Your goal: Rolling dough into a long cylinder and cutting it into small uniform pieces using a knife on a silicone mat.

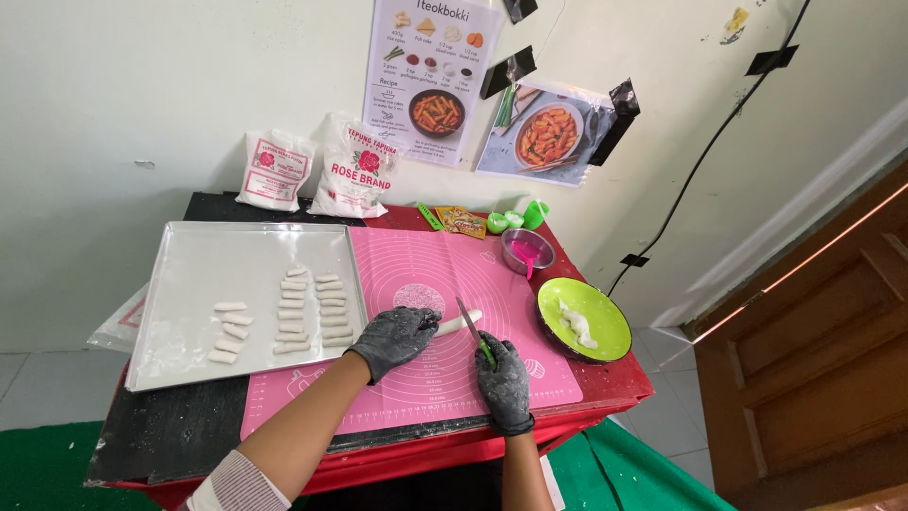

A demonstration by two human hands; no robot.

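On the pink silicone pastry mat [397, 274], near its middle, lay a white roll of soft dough [458, 324]. The left hand [397, 336], in a dark flour-dusted glove, pressed down on one end of the roll with its grip flat rather than curled round it. The right hand [504, 381], gloved the same, had its grip closed on a green-handled knife [473, 329], whose blade crossed the roll. Left of the mat stood a flat metal baking tray [189, 274] carrying rows of short white dough pieces [307, 314]. To the right sat a round green plate [591, 322] on the red table [615, 383].
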